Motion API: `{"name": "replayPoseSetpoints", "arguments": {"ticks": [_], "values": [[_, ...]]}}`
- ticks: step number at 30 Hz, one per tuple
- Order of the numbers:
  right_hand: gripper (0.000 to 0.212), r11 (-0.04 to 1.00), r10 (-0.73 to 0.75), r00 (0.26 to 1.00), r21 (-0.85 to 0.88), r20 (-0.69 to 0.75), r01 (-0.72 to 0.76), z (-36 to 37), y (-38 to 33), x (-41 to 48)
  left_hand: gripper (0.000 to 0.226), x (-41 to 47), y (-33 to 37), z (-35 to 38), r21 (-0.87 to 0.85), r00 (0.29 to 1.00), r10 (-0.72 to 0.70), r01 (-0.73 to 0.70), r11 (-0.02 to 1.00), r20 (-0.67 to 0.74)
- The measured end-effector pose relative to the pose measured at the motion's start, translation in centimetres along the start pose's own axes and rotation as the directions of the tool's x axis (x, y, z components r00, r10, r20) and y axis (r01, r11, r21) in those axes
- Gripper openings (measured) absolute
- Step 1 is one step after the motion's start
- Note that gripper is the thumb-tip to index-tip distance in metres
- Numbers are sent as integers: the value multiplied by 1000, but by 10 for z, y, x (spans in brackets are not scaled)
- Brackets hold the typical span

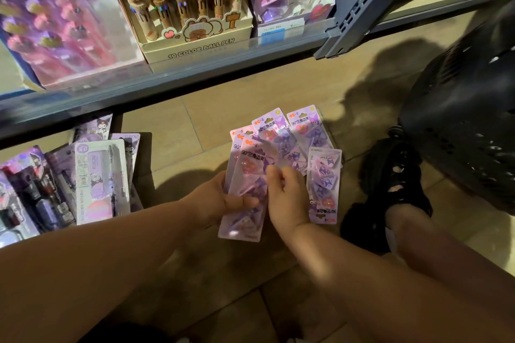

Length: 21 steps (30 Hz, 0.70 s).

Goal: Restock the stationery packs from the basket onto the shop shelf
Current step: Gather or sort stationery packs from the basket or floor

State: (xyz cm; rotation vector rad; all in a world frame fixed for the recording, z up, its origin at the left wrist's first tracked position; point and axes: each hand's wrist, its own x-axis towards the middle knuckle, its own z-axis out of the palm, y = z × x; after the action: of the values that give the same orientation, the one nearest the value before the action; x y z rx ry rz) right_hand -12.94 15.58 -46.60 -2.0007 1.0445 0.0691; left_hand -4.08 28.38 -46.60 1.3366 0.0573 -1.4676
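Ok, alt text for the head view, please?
A person's left hand grips a stack of purple clip packs, the right hand pinching its edge. Beside it, loose packs lie fanned on the floor near a black basket.

You had bare floor (167, 131) ahead below the shelf (139, 86); basket (459, 120) and sandal (390, 189) crowded your right.

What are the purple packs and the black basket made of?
The purple clip packs look like printed card under clear, shiny plastic; light glints off the fronts. The black basket seems to be hard moulded plastic, with rows of holes and glossy highlights.
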Motion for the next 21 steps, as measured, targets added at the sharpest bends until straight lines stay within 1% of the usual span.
{"name": "replayPoseSetpoints", "arguments": {"ticks": [2,4,6,7,9,10,11,13,14,16,19,21], "values": [[25,996,21,999,89,-43,-17,-3,0,2,38,3,-3,2,-67,999,-11,9,998,-32],[22,992,53,991,124,-123,-37,-10,8,10,48,7,-4,2,-73,999,-12,9,997,-37],[16,992,116,960,73,-253,-100,-20,25,22,59,10,-4,2,-77,999,-11,8,997,-38],[17,986,165,933,28,-321,-164,-25,36,28,62,11,-4,2,-86,999,-11,7,996,-39],[35,935,284,865,-81,-415,-346,-36,54,37,65,13,-3,4,-99,999,1,-5,995,-42],[45,889,356,833,-121,-423,-441,-39,61,40,64,14,-2,5,-108,999,7,-12,994,-48],[56,845,432,807,-131,-404,-518,-42,65,41,62,14,-1,6,-117,999,14,-20,993,-51],[77,793,542,769,-94,-339,-601,-42,72,43,59,15,0,6,-134,999,20,-26,991,-49],[84,784,571,759,-66,-314,-617,-40,76,45,56,15,1,6,-140,999,14,-22,990,-53],[87,785,585,754,-28,-298,-619,-36,80,47,54,15,1,4,-142,999,10,-18,990,-52],[83,821,516,782,-57,-350,-568,-32,80,44,59,17,1,2,-124,999,1,-7,992,-47],[79,848,479,793,-36,-376,-529,-32,76,41,63,18,1,0,-115,998,-7,-1,993,-68]]}}
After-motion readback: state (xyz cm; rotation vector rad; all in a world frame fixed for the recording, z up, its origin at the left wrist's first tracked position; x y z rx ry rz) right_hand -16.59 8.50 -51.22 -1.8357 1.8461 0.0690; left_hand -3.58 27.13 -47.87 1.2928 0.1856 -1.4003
